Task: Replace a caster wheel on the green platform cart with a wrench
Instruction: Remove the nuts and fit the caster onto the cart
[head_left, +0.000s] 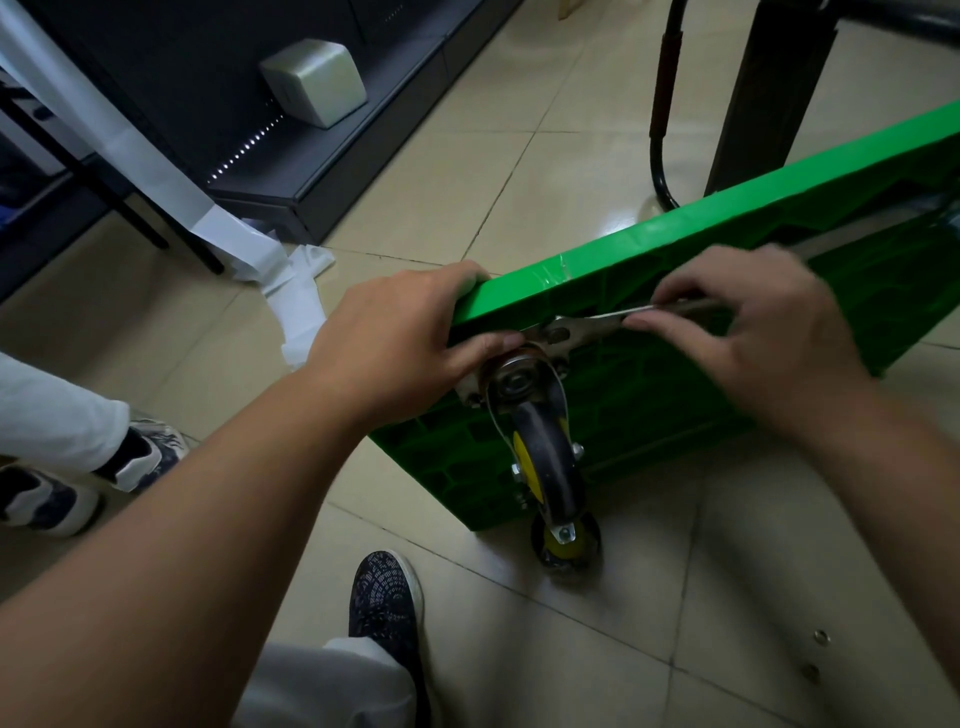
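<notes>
Two grips: left hand (395, 332) clasps cart (675, 415) beside caster (545, 457); right hand (769, 332) pinches wrench (587, 326) (blurred).

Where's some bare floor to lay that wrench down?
Bare tiles lie between the dark shelf and the green cart, and between the shoe and the small metal parts. Around the caster wheel, the left hand, right hand and wrench crowd together.

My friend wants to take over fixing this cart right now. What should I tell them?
Left hand grips the upper edge of the cart, thumb beside the plate of the wheel.
Right hand pinches the wrench handle; its head sits at that plate.
Cart stands tipped on its side.
Done: the wheel is mounted; old or new, I cannot tell.
Left: finish the wrench work there.
</notes>
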